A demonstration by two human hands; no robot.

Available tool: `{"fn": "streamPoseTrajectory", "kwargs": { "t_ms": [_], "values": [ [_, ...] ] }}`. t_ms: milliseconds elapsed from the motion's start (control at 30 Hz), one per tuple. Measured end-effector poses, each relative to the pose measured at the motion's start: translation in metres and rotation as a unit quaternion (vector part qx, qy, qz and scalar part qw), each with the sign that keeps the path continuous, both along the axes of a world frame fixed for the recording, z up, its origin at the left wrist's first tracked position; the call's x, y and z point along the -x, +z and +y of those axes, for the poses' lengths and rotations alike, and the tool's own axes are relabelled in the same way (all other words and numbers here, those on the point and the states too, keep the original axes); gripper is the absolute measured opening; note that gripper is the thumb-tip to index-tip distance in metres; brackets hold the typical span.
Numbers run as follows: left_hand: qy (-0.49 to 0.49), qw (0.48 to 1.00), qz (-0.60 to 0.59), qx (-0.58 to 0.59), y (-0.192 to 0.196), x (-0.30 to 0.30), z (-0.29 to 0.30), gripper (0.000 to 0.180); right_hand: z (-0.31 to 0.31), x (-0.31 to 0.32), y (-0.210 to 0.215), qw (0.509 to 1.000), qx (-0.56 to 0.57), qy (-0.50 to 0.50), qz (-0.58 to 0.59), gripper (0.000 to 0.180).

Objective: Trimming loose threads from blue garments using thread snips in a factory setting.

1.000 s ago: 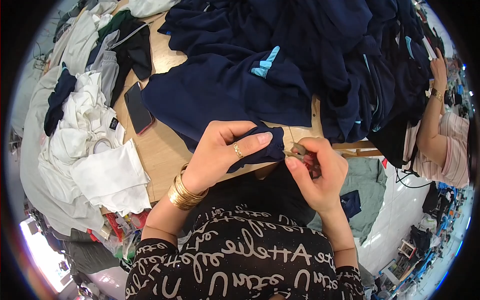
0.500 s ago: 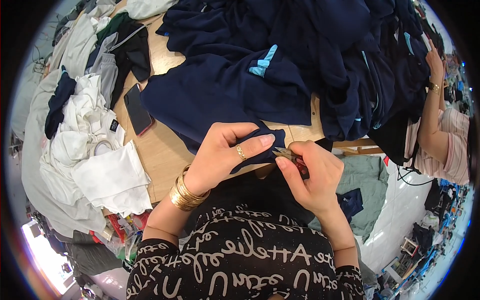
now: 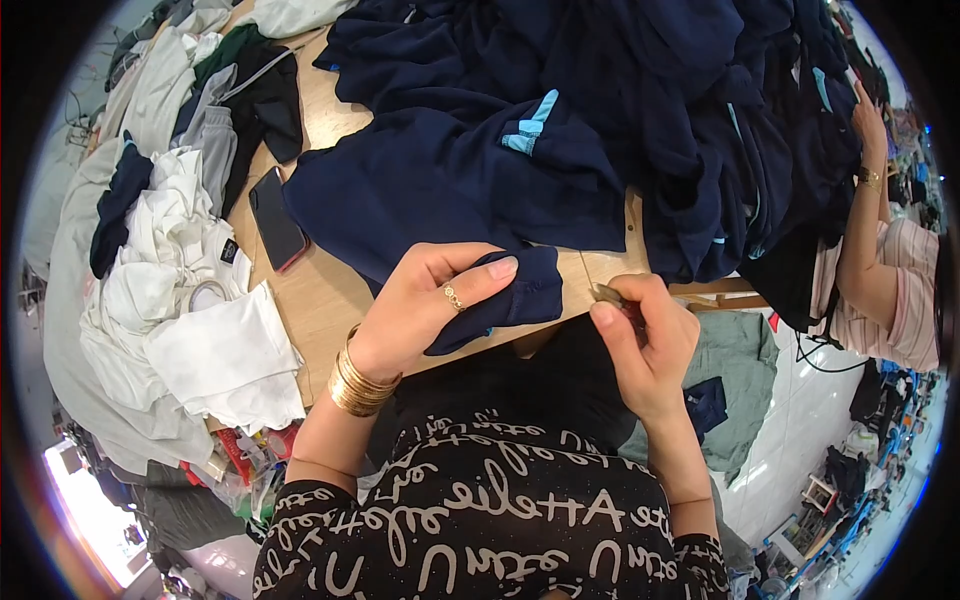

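Note:
My left hand (image 3: 425, 305) is closed on the edge of a navy garment (image 3: 430, 185), thumb on top. The gripped part (image 3: 530, 290) looks like a cuff or hem and sticks out past my fingers over the table's near edge. The rest of this garment lies spread on the table, with a light blue patch (image 3: 525, 133) on it. To the right of the cuff, my right hand (image 3: 650, 345) is closed round small thread snips (image 3: 606, 293), mostly hidden in the palm. Their tip points toward the cuff but is apart from it.
A heap of navy garments (image 3: 690, 90) covers the table's far side. Left of the navy garment lie a phone (image 3: 278, 222) and white clothes (image 3: 215, 330) with a tape roll (image 3: 207, 296). At right, another person's arm (image 3: 872, 220) reaches to the heap. Green cloth (image 3: 740, 370) lies below.
My right hand with the snips has drawn away to the right from the cuff. My left hand has shifted slightly left, and more of the cuff shows past its fingers.

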State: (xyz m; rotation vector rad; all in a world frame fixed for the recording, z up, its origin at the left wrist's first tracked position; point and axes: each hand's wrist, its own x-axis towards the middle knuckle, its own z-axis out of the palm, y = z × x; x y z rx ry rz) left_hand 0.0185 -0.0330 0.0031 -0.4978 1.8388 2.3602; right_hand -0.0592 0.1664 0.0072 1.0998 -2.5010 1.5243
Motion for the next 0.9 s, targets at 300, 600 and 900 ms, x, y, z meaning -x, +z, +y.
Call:
{"fn": "streamPoseTrajectory", "kwargs": {
  "t_ms": [300, 600, 900],
  "values": [
    [-0.052, 0.968, -0.019, -0.246, -0.004, -0.001, -0.009, 0.028, -0.006, -0.001, 0.000, 0.998, -0.023, 0.028, 0.058, 0.016],
    [-0.019, 0.952, -0.070, -0.296, -0.007, -0.001, -0.008, 0.030, -0.013, -0.004, -0.002, 0.997, -0.011, 0.049, 0.067, 0.017],
    [-0.040, 0.944, -0.058, -0.322, -0.009, -0.001, -0.008, 0.031, -0.017, -0.005, -0.002, 0.997, -0.001, 0.052, 0.062, 0.017]
  ]
}}
